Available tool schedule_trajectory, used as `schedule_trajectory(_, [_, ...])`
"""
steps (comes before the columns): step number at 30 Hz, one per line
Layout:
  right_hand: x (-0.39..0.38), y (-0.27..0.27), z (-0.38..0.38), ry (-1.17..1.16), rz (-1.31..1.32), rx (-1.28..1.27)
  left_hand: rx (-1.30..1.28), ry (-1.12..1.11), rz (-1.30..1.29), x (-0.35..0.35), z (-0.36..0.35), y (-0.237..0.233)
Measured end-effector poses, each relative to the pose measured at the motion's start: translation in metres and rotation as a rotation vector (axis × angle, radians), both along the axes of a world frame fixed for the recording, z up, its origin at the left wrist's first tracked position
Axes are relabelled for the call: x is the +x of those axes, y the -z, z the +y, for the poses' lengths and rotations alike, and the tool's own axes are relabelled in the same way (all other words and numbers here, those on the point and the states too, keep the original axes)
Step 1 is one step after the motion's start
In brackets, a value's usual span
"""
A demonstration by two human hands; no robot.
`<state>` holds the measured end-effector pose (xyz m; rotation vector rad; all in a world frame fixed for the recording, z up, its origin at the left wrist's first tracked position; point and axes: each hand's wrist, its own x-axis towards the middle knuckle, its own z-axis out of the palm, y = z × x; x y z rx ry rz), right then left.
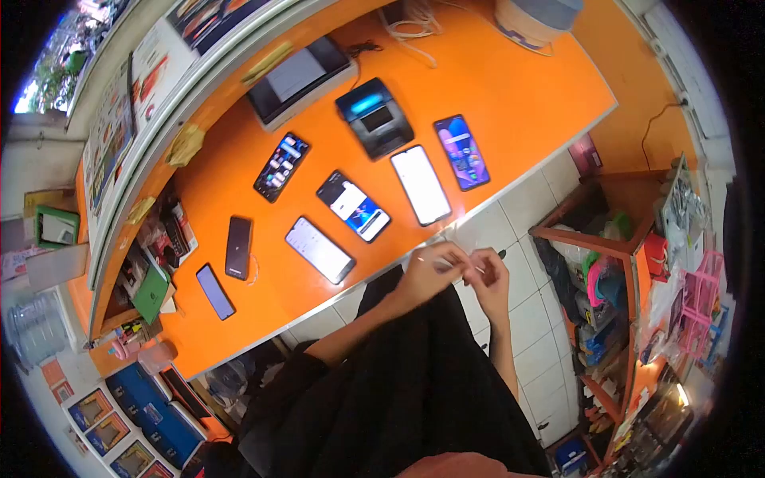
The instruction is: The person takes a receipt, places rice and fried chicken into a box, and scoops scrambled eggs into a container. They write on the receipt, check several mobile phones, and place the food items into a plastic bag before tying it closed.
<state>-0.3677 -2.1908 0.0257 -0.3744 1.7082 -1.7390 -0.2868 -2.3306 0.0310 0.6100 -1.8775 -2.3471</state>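
My left hand (433,269) and my right hand (487,277) meet just off the near edge of the orange counter, fingertips pinched together. Whatever lies between the fingers is too small and pale to make out. Closest to them on the counter is a phone with a bright white screen (421,185). To its right lies a phone with a purple-blue home screen (462,153). Leftward are a phone showing a picture on its lit screen (354,205) and one with a whitish page (320,250).
Farther back are a black phone with app icons (281,166), a dark box-like device (374,119) and a tablet-like screen (300,78). A dark phone (238,248) and a violet-screened phone (216,291) lie left. Right of the tiled floor stands a cluttered shelf (594,247).
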Motion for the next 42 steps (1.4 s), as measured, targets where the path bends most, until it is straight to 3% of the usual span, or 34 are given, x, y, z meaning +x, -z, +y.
schedule_trajectory(5, [-0.036,-0.007,0.120,0.155,-0.053,0.003,-0.141,0.256,0.050,-0.066,0.097,-0.010])
schedule_trajectory(6, [-0.042,-0.007,0.150,0.192,-0.050,0.033,-0.256,0.321,0.181,-0.079,0.123,0.004])
schedule_trajectory(9, [-0.055,-0.004,0.246,0.349,-0.057,0.076,-0.107,0.524,0.194,-0.119,0.203,0.007])
schedule_trajectory(10, [-0.058,-0.011,0.270,0.465,0.021,0.103,-0.241,0.537,0.243,-0.135,0.226,0.004])
schedule_trajectory(14, [-0.068,-0.023,0.367,0.782,0.413,0.551,-0.262,0.573,0.253,-0.200,0.317,0.010])
schedule_trajectory(18, [-0.089,-0.027,0.434,1.075,0.392,0.498,-0.301,0.651,0.401,-0.255,0.399,-0.005])
schedule_trajectory(21, [-0.130,-0.026,0.461,1.256,0.322,0.007,-0.281,0.736,0.474,-0.294,0.456,-0.021])
schedule_trajectory(25, [-0.192,-0.041,0.506,1.118,0.295,-0.061,-0.295,0.830,0.514,-0.349,0.523,-0.024])
schedule_trajectory(28, [-0.231,-0.033,0.556,1.087,0.382,0.128,-0.159,0.919,0.414,-0.397,0.571,-0.016])
schedule_trajectory(31, [-0.271,-0.067,0.615,1.171,0.510,0.587,-0.263,1.037,0.593,-0.460,0.636,-0.024])
schedule_trajectory(35, [-0.290,-0.072,0.676,1.154,0.561,0.788,-0.349,1.136,0.680,-0.506,0.685,-0.029])
schedule_trajectory(36, [-0.297,-0.075,0.682,1.186,0.516,0.782,-0.363,1.104,0.713,-0.512,0.698,-0.031])
schedule_trajectory(39, [-0.324,-0.072,0.715,1.239,0.760,0.745,-0.294,1.141,0.534,-0.532,0.730,-0.037])
schedule_trajectory(42, [-0.346,-0.065,0.744,1.177,0.704,0.635,-0.266,1.189,0.517,-0.540,0.761,-0.033])
